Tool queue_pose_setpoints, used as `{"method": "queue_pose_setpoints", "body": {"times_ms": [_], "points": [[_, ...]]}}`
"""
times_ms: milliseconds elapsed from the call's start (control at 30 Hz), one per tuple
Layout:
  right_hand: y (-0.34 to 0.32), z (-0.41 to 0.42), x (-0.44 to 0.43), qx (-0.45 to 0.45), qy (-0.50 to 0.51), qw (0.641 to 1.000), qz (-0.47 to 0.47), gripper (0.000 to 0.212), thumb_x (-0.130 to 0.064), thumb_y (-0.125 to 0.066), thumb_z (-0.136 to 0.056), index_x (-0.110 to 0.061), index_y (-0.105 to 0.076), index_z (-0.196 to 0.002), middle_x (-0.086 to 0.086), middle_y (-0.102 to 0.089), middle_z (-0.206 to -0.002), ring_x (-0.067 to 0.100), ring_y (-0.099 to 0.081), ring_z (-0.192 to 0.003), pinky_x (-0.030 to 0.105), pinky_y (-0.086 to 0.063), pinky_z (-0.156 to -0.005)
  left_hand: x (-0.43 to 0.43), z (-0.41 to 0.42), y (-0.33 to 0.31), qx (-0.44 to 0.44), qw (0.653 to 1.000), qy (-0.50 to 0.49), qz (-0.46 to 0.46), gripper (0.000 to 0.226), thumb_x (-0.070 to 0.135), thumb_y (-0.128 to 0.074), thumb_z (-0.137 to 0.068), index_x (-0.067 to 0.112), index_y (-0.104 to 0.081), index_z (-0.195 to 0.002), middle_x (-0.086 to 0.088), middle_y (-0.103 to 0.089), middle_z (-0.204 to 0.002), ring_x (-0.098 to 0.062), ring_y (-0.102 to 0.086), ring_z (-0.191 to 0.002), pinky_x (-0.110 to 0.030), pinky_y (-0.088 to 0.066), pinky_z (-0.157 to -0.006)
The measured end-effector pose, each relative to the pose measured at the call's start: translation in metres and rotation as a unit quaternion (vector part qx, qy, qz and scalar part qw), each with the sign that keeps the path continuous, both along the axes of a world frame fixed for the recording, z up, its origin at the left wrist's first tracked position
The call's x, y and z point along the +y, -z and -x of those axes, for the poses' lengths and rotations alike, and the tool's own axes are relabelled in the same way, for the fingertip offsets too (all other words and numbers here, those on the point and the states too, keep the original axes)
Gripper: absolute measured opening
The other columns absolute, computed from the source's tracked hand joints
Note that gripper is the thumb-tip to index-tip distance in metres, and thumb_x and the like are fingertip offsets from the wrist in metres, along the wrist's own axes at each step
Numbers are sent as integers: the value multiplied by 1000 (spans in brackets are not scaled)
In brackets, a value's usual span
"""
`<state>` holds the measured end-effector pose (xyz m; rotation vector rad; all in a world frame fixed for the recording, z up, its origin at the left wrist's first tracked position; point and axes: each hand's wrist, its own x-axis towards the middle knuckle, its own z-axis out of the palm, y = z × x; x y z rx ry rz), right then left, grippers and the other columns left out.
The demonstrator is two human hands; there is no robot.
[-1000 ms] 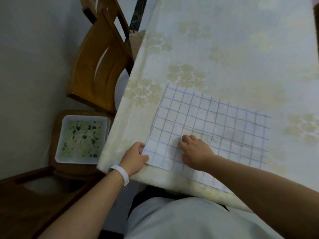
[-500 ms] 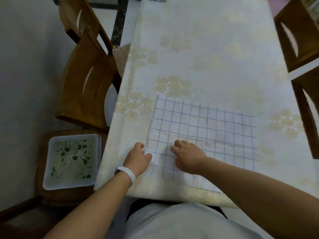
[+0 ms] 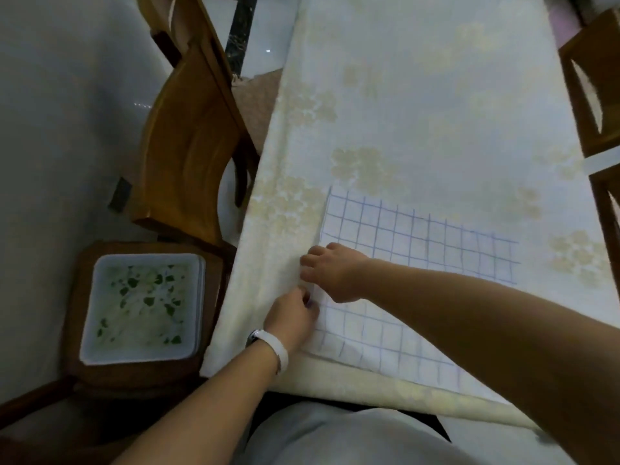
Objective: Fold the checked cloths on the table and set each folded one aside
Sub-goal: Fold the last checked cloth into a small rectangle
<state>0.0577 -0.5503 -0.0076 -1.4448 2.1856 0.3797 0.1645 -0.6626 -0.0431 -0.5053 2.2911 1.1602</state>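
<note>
A white cloth with a blue checked grid (image 3: 419, 243) lies spread flat on the table near its front left edge. My right hand (image 3: 335, 273) reaches across to the cloth's left edge, fingers curled down on it. My left hand (image 3: 292, 317), with a white band at the wrist, pinches the same left edge just below the right hand. Part of the cloth is hidden under my right forearm.
The table wears a pale floral tablecloth (image 3: 419, 95). A wooden chair (image 3: 188, 139) stands at the table's left side, with another chair (image 3: 593, 95) at the right. A white square tub (image 3: 144, 307) of green-flecked contents sits on a wooden stool at lower left.
My right hand has slid left from the cloth's middle to its left edge, above my left hand. The left hand stays at that edge. The camera view has shifted.
</note>
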Motion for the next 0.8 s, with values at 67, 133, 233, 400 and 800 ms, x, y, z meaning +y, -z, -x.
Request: {"method": "queue_pose_setpoints", "body": {"times_ms": [67, 133, 233, 400, 800], "points": [[-1, 4, -14, 12, -39, 999, -11, 41, -17, -57, -85, -21, -56, -125, 4, -45, -136, 25, -43, -122, 41, -44, -96, -8, -3, 3, 18, 1000, 0, -4, 11, 27, -51, -94, 17, -57, -93, -1, -64, -86, -20, -61, -80, -36, -53, -75], [-2, 9, -25, 26, -60, 998, -24, 34, -19, -56, -87, -21, -60, -121, 3, -47, -130, 24, -44, -118, 40, -44, -95, -15, -8, 3, 33, 999, 7, -12, 10, 27, -51, -95, 18, -55, -94, 1, -63, -86, -21, -60, -80, -33, -49, -72], [-3, 17, -36, 38, -75, 996, -41, 30, -20, -52, -90, -21, -61, -118, 3, -50, -123, 24, -48, -113, 39, -43, -95, -23, -18, 4, 66, 997, 7, -24, 9, 27, -52, -95, 20, -53, -90, 2, -58, -78, -20, -56, -74, -31, -45, -66], [-4, 32, -37, 73, -56, 995, -30, 26, -21, -46, -95, -21, -63, -115, 2, -57, -112, 24, -52, -106, 38, -42, -96, -36, -32, 5, 103, 994, 27, 39, 16, 29, -50, -97, 18, -54, -87, 1, -59, -77, -21, -57, -72, -33, -47, -64], [-33, 59, 25, 141, 21, 988, 65, 17, -6, -48, -88, -13, -61, -97, 6, -58, -94, 27, -54, -88, 37, -46, -78, -31, -31, -29, 124, 989, 75, 30, 16, 34, -56, -91, 26, -49, -79, 2, -56, -65, -15, -55, -61, -35, -48, -58]]}}
